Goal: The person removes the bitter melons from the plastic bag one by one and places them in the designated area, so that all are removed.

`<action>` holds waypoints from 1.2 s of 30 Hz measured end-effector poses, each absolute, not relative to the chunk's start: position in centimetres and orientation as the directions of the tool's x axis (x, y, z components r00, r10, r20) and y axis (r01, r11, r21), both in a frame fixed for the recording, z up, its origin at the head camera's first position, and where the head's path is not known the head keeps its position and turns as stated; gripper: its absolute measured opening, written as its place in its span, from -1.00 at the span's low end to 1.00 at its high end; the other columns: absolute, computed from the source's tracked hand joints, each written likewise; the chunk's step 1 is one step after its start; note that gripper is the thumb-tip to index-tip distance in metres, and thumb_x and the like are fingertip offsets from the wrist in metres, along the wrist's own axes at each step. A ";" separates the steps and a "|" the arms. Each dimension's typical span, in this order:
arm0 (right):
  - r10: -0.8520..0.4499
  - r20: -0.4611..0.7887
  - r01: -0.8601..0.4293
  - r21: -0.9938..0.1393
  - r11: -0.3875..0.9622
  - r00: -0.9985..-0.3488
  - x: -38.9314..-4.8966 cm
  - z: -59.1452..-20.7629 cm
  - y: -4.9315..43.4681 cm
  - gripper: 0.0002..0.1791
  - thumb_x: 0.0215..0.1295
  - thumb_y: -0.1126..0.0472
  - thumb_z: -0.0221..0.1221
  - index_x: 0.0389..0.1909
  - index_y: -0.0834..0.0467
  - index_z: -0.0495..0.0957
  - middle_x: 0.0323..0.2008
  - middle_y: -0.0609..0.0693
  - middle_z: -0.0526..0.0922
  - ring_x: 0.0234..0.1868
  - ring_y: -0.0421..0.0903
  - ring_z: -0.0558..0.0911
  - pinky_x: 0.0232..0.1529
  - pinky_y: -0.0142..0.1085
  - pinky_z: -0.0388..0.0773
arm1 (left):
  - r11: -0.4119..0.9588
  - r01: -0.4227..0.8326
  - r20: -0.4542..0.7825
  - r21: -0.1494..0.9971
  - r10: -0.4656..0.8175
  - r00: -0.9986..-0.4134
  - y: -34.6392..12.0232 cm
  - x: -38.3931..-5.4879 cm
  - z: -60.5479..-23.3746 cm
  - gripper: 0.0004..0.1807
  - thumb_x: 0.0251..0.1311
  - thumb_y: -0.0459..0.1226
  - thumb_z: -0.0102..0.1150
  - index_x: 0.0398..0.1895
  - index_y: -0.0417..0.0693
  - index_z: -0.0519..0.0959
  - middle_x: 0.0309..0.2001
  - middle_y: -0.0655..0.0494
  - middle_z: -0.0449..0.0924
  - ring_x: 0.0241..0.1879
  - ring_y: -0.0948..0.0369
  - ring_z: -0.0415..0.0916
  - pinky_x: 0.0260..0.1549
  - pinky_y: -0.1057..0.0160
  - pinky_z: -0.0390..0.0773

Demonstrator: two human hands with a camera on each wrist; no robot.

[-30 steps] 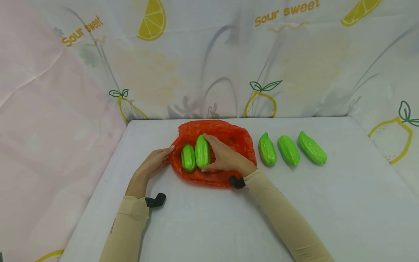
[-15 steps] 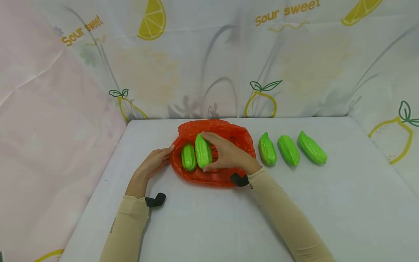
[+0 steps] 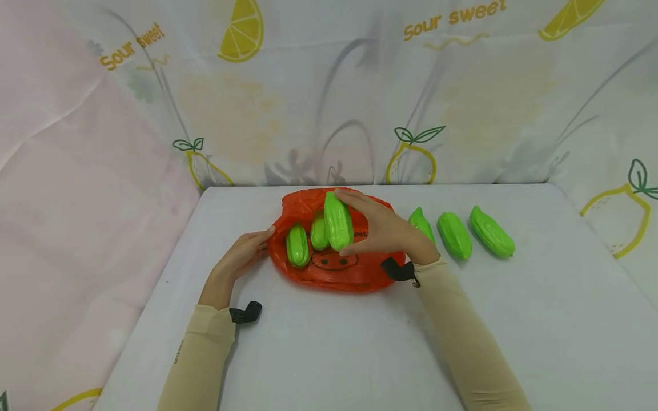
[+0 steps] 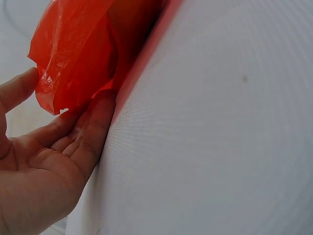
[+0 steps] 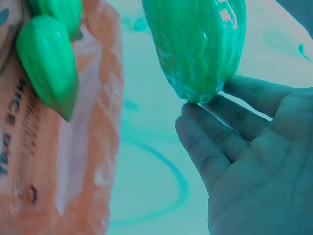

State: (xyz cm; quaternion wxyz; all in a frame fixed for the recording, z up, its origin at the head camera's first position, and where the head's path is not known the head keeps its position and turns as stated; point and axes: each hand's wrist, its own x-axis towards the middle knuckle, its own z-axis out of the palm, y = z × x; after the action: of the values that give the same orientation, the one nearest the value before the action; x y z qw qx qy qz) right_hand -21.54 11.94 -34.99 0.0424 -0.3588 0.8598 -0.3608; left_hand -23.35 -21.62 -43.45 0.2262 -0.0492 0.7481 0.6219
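Note:
My right hand (image 3: pixel 382 225) holds a ridged green bitter melon (image 3: pixel 338 221) by its two ends, above a red plastic bag (image 3: pixel 354 273). In the right wrist view this bitter melon (image 5: pixel 195 44) is raised, with fingertips at its lower end. Inside the spread bag lie two more bitter melons, one on the left (image 3: pixel 297 246) and one (image 3: pixel 319 233) partly covered by the held one. At the bag's left rim my left hand (image 3: pixel 241 255) grips the plastic. The left wrist view has the bag's edge (image 4: pixel 73 63) between thumb and fingers.
To the right on the white table (image 3: pixel 319 354) several bitter melons lie apart: one (image 3: pixel 420 222) partly behind the right hand, one in the middle (image 3: pixel 454 235), one farther right (image 3: pixel 491 231). A patterned cloth (image 3: pixel 319 85) hangs behind the table.
My right hand has lifted the bitter melon up and to the right, uncovering another one in the bag and the bag's print. The left hand stays at the rim.

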 end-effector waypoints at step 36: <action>-0.487 0.250 -0.516 -0.655 0.552 -0.837 -21.4 -32.8 20.8 0.17 -0.07 0.09 0.54 0.54 0.01 0.04 0.51 -0.02 0.10 0.40 0.04 0.28 0.35 0.00 0.30 | 0.222 -0.350 -0.395 0.910 0.208 -0.895 -21.5 -23.2 -43.3 -0.24 0.44 0.08 -0.06 0.42 -0.37 0.21 0.40 -0.17 0.25 0.10 0.29 0.42 0.17 0.39 0.44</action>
State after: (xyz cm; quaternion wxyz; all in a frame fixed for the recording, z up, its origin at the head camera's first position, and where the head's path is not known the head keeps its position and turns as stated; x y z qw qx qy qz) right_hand -21.37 20.80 -32.79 -0.0198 -0.2848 0.8806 -0.3783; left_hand -23.21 -21.55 -43.27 0.2241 -0.0475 0.7489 0.6218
